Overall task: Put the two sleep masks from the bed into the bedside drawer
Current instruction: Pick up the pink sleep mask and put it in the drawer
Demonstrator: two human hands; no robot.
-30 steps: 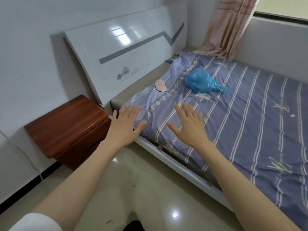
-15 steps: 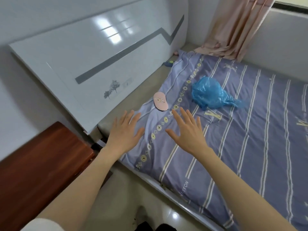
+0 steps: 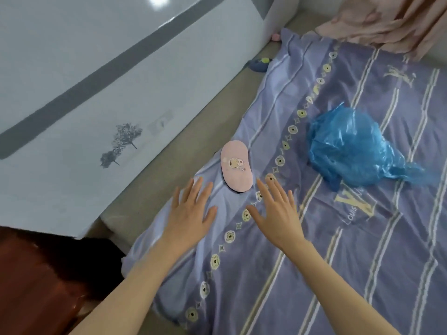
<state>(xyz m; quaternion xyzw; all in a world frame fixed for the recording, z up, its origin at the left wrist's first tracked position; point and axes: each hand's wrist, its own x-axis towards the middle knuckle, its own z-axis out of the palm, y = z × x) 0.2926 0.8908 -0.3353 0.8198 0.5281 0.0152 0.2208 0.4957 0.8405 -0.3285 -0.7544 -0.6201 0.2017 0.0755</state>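
Observation:
A pink sleep mask (image 3: 236,166) with a small cartoon print lies flat on the purple striped sheet (image 3: 314,250) near the headboard. A dark blue mask-like item (image 3: 258,64) lies farther off, at the sheet's edge by the headboard. My left hand (image 3: 191,213) hovers open just below and left of the pink mask, fingers spread. On the mask's lower right, my right hand (image 3: 278,213) is also open, its fingertips close to the mask. Neither hand touches it. The brown bedside cabinet (image 3: 36,281) shows at the lower left; its drawer front is out of sight.
A crumpled blue plastic bag (image 3: 348,146) sits on the sheet to the right of the mask. The glossy white headboard (image 3: 96,81) runs along the left. A pink curtain (image 3: 387,20) hangs onto the bed at the top right.
The view has moved in over the bed and both hands have reached forward, ending close to the pink mask. The cabinet has slid to the lower left corner.

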